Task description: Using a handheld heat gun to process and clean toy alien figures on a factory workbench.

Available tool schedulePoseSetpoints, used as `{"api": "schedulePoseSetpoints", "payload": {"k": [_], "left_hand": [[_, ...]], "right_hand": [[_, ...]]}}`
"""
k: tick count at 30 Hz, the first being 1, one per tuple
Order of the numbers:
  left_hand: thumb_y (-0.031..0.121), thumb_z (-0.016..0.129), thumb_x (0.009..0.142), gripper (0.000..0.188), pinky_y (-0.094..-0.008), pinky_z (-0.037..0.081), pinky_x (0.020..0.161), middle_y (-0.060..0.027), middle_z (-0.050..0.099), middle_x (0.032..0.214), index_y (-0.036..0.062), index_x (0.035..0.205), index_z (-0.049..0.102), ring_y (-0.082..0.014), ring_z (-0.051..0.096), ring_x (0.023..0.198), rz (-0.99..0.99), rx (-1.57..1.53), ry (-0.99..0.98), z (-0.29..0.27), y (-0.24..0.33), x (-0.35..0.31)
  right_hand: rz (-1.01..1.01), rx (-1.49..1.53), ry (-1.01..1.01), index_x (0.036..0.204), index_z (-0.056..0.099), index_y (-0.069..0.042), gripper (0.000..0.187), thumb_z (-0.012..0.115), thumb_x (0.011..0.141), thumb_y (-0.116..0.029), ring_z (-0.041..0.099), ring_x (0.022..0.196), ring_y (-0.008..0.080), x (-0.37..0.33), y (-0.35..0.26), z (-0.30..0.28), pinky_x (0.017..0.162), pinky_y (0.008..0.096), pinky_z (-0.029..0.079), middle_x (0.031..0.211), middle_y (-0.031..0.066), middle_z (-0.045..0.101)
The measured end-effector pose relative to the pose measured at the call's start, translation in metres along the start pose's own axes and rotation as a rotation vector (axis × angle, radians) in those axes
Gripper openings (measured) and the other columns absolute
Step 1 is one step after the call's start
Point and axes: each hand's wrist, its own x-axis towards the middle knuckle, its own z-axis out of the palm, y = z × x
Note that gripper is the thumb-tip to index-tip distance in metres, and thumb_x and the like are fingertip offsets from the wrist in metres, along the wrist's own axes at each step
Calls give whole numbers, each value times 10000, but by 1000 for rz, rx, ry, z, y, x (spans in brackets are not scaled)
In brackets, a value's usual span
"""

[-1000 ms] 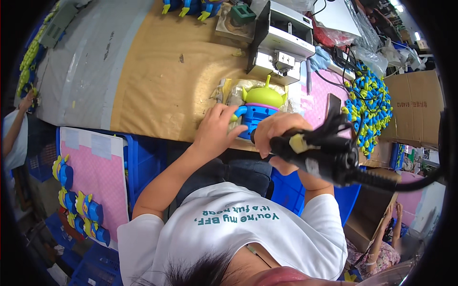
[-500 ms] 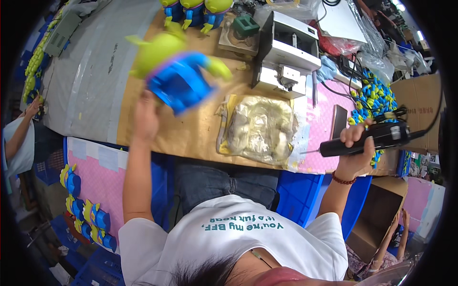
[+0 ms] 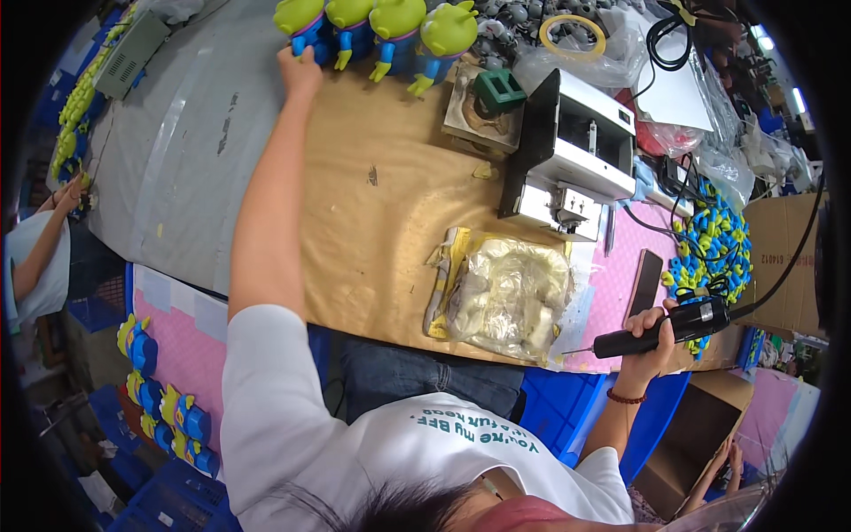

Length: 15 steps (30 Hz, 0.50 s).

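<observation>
My left arm stretches to the far edge of the table, where my left hand (image 3: 300, 75) grips the lower blue body of a green-and-blue toy figure (image 3: 300, 16). It is the leftmost in a row of several such toy figures (image 3: 396, 19), standing side by side. Part of its body is hidden behind my fingers. On the right, my right hand (image 3: 650, 344) is wrapped round a black corded electric screwdriver (image 3: 700, 321). Its thin metal bit points left, near a padded mould-like rest (image 3: 510, 293) covered in clear plastic at the table's front edge.
A white-and-black machine (image 3: 581, 133) stands right of centre, beside a green block (image 3: 499, 90) on a metal plate. Small blue and green parts (image 3: 709, 239) lie heaped at right near a phone (image 3: 645, 281). More figures (image 3: 168, 403) lie on a pink surface at left. Another person's arm (image 3: 53, 217) shows far left.
My left hand has carried the toy figure from above the middle of the table to the left end of the far row. The right hand still holds the screwdriver; the view has shifted.
</observation>
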Motion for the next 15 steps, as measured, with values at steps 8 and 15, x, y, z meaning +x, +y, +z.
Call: {"api": "schedulePoseSetpoints", "payload": {"k": [8, 15], "left_hand": [[157, 685, 851, 595, -461, 373, 1063, -213, 492, 1368, 57, 1375, 423, -378, 465, 1278, 33, 247, -67, -13, 16, -38], [147, 651, 815, 589, -493, 324, 1082, -195, 443, 1405, 105, 1370, 459, -388, 394, 1292, 477, 207, -264, -50, 68, -176]], "right_hand": [[11, 10, -51, 1291, 432, -39, 391, 539, 969, -234, 485, 670, 130, 1, 8, 5, 671, 308, 444, 818, 42, 492], [39, 55, -102, 1295, 439, -31, 407, 554, 967, -242, 478, 670, 132, 0, 11, 20, 669, 296, 429, 822, 46, 489]]}}
